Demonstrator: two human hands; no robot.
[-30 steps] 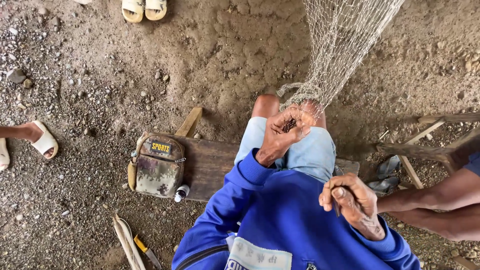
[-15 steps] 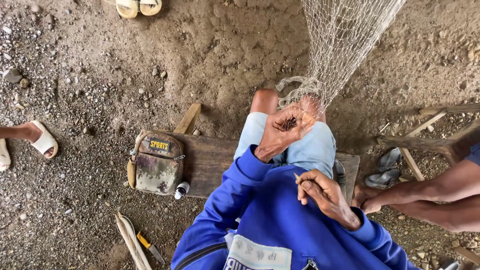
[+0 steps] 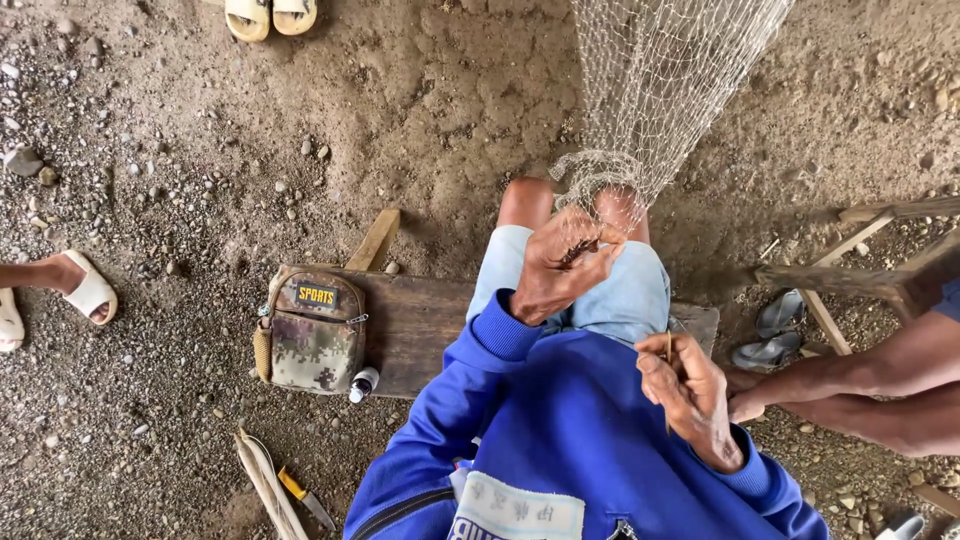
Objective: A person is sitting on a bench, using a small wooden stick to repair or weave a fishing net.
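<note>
Closest in, the right hand (image 3: 693,398) rests against the blue sweatshirt (image 3: 570,440), its thumb and fingers pinched on a thin netting needle (image 3: 668,352) that stands almost upright; just beyond, the left hand (image 3: 562,262) lies over the knees, fingers curled tight on a bunch of the fishing net (image 3: 655,90), which gathers at the knees and fans away upward over the dirt ground (image 3: 420,100); the person sits on a wooden bench (image 3: 415,320), where a camouflage pouch (image 3: 312,330) and a small bottle (image 3: 363,384) lie to the left; another person's forearms (image 3: 870,390) reach in at right; pale sandals (image 3: 270,15) sit farthest off.
</note>
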